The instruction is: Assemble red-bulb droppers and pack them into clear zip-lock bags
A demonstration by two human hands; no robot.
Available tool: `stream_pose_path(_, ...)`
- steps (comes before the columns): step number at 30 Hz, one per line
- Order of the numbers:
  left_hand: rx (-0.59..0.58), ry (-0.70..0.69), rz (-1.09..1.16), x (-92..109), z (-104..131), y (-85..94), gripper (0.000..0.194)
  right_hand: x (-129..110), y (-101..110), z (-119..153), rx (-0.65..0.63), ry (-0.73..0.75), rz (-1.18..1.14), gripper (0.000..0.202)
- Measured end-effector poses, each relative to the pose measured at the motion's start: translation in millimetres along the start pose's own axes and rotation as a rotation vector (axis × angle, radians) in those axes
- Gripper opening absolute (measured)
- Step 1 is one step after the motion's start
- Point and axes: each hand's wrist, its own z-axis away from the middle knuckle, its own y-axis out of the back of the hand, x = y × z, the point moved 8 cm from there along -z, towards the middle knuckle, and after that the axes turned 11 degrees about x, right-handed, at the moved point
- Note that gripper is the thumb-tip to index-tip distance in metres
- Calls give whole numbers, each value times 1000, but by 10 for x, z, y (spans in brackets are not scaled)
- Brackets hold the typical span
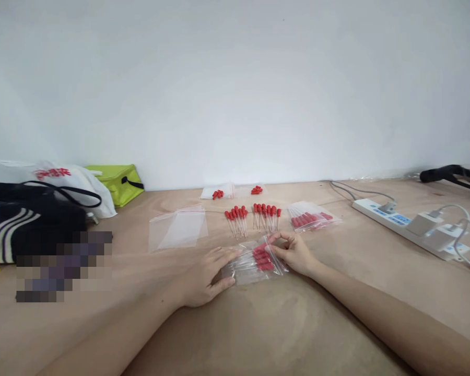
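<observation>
A clear zip bag (pixel 243 274) lies on the table in front of me, with several red-bulbed droppers (pixel 263 257) inside, their bulbs toward the right. My left hand (pixel 207 277) rests at the bag's left end, thumb and fingers apart and touching its edges. At the zip end on the right, my right hand (pixel 295 253) pinches the bag between thumb and forefinger. Just beyond are two fanned groups of loose droppers, the left group (pixel 237 219) and the right group (pixel 267 215). Another filled zip bag (pixel 311 216) lies to their right.
Flat zip bags (pixel 180 227) lie left of the loose droppers. Bags with loose red bulbs (pixel 218 194) are by the wall. A power strip (pixel 399 224) with chargers and cables stands right. Far left are a black bag (pixel 35 219), a white plastic bag (pixel 90 190) and a green bag (pixel 117 183).
</observation>
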Motion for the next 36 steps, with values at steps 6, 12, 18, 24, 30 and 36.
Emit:
stream_pose_path(6,-17,-3,-15,-10,-2,-21,49,-52,-13,-72,76,77,77,27)
stream_pose_path(12,-27,-32,-22,-55,16,-61,47,-15,40,-155,171,18,343,22)
stream_pose_path(18,-38,-7,-23,-74,16,-63,47,29,-176,-100,-165,-199,-36,24)
stream_pose_path(24,-50,1,-31,-81,25,-70,46,102,-72,-163,-114,-204,151,17)
stream_pose_path(30,-54,-27,-39,-59,17,-72,42,-17,-36,-157,32,10,345,9)
stream_pose_path(36,-70,-41,-53,-41,17,-77,41,-22,-160,-70,-171,-60,99,22)
